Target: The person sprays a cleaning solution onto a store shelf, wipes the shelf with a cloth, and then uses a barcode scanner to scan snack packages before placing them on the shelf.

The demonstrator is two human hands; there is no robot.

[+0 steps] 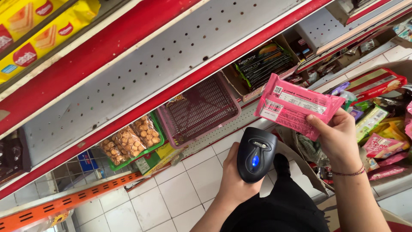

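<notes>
White tiled floor [171, 193] under red metal shelves [141, 92]. Left hand [236, 178] is wrapped around a smooth black scanner [256, 154]; right hand [339, 135] fingers pinch a crinkly pink packet [296, 107], just above the scanner.

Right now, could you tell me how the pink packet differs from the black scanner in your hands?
The pink packet is flat, soft and printed with a barcode label; the black scanner is a rounded hard device with a blue light glowing. The right hand pinches the packet by one end, while the left hand wraps the scanner from below. The packet sits higher than the scanner. Both are held up off the floor.
</notes>
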